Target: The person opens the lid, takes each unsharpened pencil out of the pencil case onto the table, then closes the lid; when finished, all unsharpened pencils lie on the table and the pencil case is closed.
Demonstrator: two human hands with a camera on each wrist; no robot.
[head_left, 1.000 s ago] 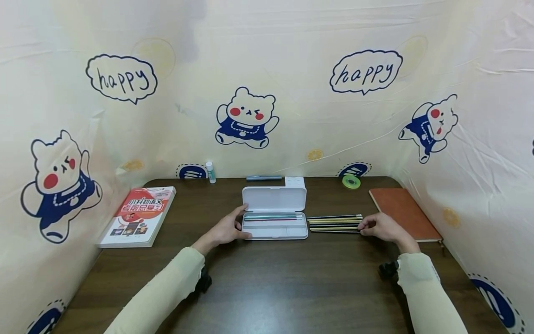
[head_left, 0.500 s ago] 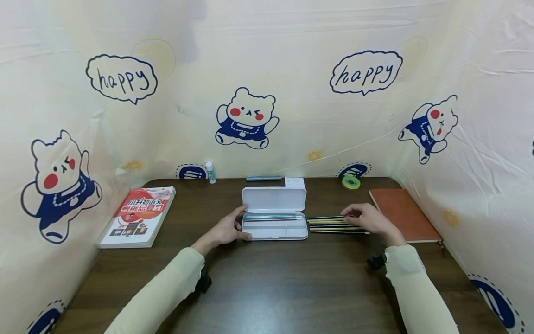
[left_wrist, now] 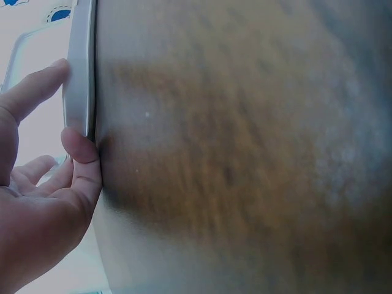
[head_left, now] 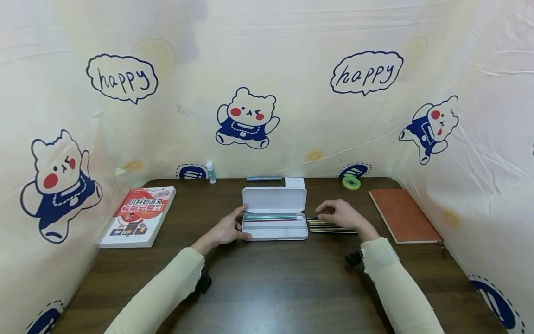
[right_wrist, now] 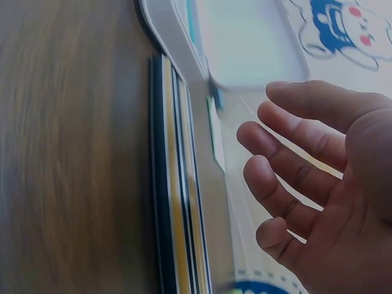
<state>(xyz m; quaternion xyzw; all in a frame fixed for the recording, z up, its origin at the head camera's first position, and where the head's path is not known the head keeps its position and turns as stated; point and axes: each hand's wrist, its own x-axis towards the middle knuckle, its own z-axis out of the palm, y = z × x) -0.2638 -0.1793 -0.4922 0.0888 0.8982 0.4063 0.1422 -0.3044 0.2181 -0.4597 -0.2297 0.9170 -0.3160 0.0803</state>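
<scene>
A white pencil case (head_left: 275, 233) lies with its lid (head_left: 274, 199) raised at the back. Several slim pencils (head_left: 273, 217), teal and dark red, rest in its rear compartment. My left hand (head_left: 225, 228) holds the case's left end, thumb and fingers touching its edge in the left wrist view. Directly right of the case, a row of black-and-yellow pencils (right_wrist: 177, 184) lies side by side on the table. My right hand (head_left: 342, 216) hovers over them near the case; its fingers are loosely bent, apart from the pencils and holding nothing in the right wrist view.
A white book with a red cover (head_left: 139, 218) lies at left, a brown notebook (head_left: 404, 215) at right. Along the back edge of the table (head_left: 267, 287) are a glue stick (head_left: 210, 172), a blue pen-like object (head_left: 263, 178), a white block (head_left: 294, 182) and green tape (head_left: 351, 182).
My right hand has left the right ends of the pencils and moved leftward above them, toward the case. My left hand stays on the case.
</scene>
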